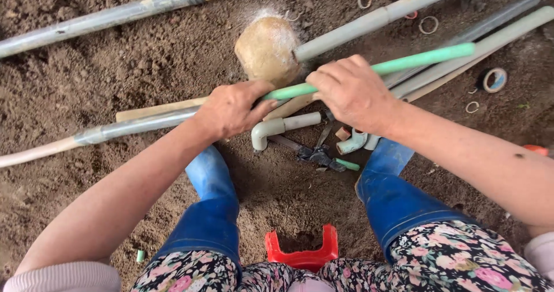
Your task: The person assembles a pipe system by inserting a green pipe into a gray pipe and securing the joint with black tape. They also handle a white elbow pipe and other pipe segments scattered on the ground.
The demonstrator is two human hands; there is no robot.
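Both hands clamped on green pipe [427,58] — left hand [231,108], right hand [352,91] — above grey elbow fitting [271,129]; cutter [317,153] probably, on soil.

No packages, labels, signs or screens here (only bare soil and pipes)

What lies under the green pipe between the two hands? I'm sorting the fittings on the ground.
Under the green pipe lie a grey elbow fitting, pliers and pale pipes on soil. Both hands cover the stretches they grip.
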